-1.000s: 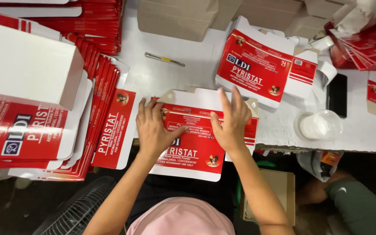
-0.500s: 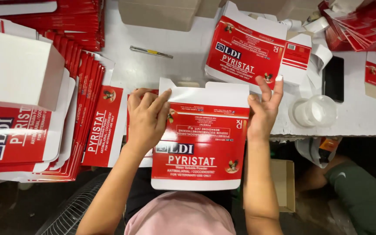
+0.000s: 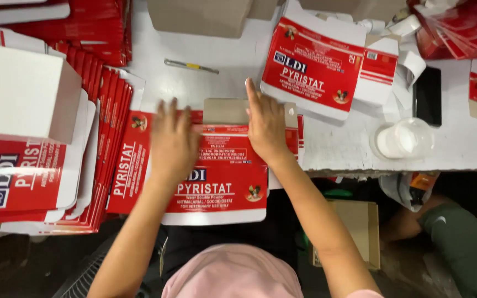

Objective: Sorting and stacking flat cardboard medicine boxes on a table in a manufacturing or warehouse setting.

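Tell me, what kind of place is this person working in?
Probably a packaging workshop where cartons are folded by hand. Both hands, left hand and right hand, press a flat red-and-white carton on a white table, beside stacks of flat cartons.

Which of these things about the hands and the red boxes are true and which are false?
1. Both hands, the left hand and the right hand, press flat on the red and white flat cardboard carton. True.
2. A black phone lies on the white table. True.
3. The left hand holds the yellow-handled cutter. False: the cutter lies alone on the table, beyond the hands.
4. The round clear plastic tub sits on the carton. False: it sits at the table's edge, right of the right hand.
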